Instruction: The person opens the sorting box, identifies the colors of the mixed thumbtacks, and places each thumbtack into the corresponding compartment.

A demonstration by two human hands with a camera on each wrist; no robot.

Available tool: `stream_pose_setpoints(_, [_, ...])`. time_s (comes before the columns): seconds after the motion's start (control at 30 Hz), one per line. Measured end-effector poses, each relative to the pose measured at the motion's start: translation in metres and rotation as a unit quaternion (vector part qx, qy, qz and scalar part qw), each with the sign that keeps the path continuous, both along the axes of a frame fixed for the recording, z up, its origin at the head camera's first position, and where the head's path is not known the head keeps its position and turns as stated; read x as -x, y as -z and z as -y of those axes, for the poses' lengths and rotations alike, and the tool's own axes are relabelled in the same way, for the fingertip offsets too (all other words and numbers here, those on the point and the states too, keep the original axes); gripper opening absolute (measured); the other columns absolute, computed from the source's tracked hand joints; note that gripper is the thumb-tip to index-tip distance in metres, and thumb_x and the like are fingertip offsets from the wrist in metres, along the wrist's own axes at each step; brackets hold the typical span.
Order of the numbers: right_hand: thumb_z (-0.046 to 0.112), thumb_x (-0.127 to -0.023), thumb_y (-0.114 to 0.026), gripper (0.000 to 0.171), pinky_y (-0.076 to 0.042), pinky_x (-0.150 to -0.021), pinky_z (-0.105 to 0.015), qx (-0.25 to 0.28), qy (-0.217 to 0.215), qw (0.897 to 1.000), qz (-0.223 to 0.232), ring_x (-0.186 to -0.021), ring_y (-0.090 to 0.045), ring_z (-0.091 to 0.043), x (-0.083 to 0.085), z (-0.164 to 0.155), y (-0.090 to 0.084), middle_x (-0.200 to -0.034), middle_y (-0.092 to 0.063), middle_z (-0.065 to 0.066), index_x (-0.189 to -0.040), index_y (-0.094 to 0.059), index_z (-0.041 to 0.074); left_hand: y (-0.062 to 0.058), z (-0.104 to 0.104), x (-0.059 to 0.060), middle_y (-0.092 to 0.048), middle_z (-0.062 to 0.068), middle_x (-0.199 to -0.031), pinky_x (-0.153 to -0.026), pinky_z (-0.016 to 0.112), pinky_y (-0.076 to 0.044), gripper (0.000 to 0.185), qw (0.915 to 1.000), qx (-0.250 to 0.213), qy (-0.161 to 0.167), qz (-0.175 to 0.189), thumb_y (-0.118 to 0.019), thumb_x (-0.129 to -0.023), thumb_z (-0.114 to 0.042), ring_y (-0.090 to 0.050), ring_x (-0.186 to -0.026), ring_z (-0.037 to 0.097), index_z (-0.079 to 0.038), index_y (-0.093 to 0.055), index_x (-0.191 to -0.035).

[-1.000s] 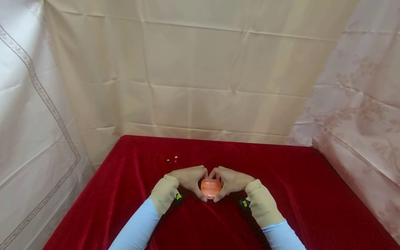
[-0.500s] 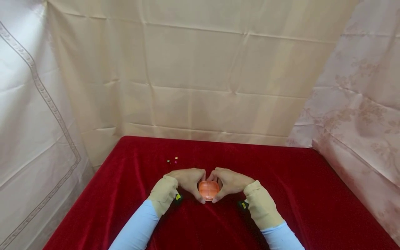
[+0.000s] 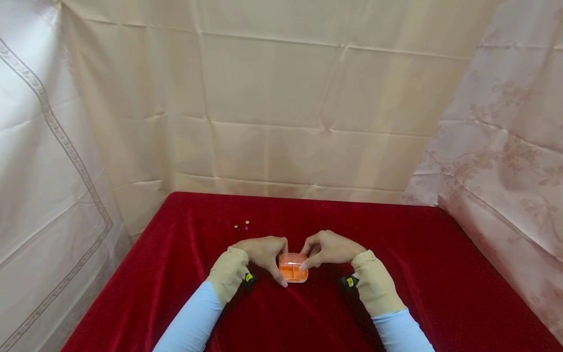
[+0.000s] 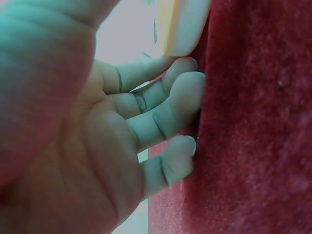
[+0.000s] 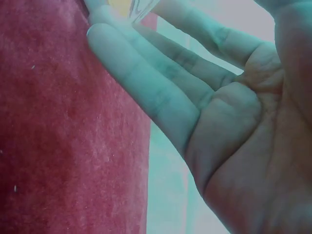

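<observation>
A small orange pill box (image 3: 289, 275) with inner dividers sits on the red cloth. Its clear lid (image 3: 292, 257) looks partly raised, the front part of the box showing brighter orange. My left hand (image 3: 265, 252) grips the box from the left, thumb at its front corner and fingers behind. From the right, my right hand (image 3: 333, 248) pinches the lid between thumb and index finger. In the left wrist view, a white and orange corner of the box (image 4: 184, 29) shows above curled fingers. The right wrist view catches only a sliver of the box, beyond the fingers.
Several tiny pieces lie behind and left of the hands: a green one (image 3: 236, 226), a yellowish one (image 3: 247, 222) and a pink one (image 3: 247, 228). Red velvet cloth (image 3: 396, 244) covers the table. Pale curtains (image 3: 281, 98) hang behind and at both sides.
My right hand has shifted up and right from the box's side, and the lid has tilted upward. The left hand keeps its grip; the box moved slightly left and nearer.
</observation>
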State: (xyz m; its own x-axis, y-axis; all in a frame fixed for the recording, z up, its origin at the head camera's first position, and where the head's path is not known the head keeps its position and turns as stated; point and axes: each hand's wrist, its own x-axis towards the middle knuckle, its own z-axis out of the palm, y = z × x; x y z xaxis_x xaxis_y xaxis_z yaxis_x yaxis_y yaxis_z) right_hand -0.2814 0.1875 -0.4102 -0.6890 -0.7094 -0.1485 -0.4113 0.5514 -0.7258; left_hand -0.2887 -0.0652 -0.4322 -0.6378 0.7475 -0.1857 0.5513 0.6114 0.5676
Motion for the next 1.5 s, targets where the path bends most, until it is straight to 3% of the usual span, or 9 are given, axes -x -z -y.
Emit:
stream_pose_setpoints(0.2, [0.034, -0.088, -0.084, 0.019, -0.060, -0.073, -0.040, 0.007, 0.008, 1.000, 0.005, -0.079, -0.072, -0.024, 0.0014, -0.0025, 0.0011, -0.089, -0.075, 0.001, -0.098, -0.076, 0.019, 0.0013, 0.0019, 0.0007, -0.062, -0.008, -0.093, -0.073, 0.023, -0.050, 0.060, 0.9999, 0.000, -0.011, 0.002, -0.096, -0.067, -0.047, -0.055, -0.080, 0.005, -0.018, -0.056, -0.102])
stream_pose_setpoints(0.5, [0.034, -0.090, -0.081, 0.011, -0.060, -0.073, -0.038, 0.013, 0.006, 1.000, -0.004, -0.082, -0.071, -0.022, 0.0036, -0.0038, 0.0040, -0.088, -0.075, 0.007, -0.096, -0.078, 0.026, 0.0028, 0.0027, 0.0004, -0.061, -0.006, -0.092, -0.072, 0.023, -0.049, 0.060, 0.9997, -0.004, -0.021, 0.009, -0.096, -0.067, -0.047, -0.053, -0.080, 0.006, -0.017, -0.057, -0.101])
stream_pose_setpoints(1.2, [0.032, -0.094, -0.078, 0.012, -0.060, -0.073, -0.036, 0.037, 0.003, 0.999, 0.020, -0.083, -0.073, -0.025, 0.0040, -0.0045, 0.0025, -0.092, -0.076, -0.001, -0.097, -0.077, 0.021, 0.0049, 0.0025, 0.0037, -0.062, -0.008, -0.094, -0.076, 0.023, -0.050, 0.063, 0.9999, -0.001, -0.010, -0.002, -0.096, -0.066, -0.049, -0.057, -0.083, 0.005, -0.018, -0.056, -0.104])
stream_pose_setpoints(1.5, [0.031, -0.097, -0.074, 0.013, -0.060, -0.074, -0.038, 0.040, 0.004, 0.999, 0.032, -0.083, -0.073, -0.025, 0.0035, -0.0053, 0.0010, -0.097, -0.075, -0.006, -0.096, -0.076, 0.018, 0.0054, 0.0030, 0.0025, -0.062, -0.007, -0.091, -0.071, 0.023, -0.048, 0.062, 0.9999, -0.009, -0.011, 0.002, -0.097, -0.066, -0.049, -0.054, -0.079, 0.005, -0.018, -0.057, -0.102])
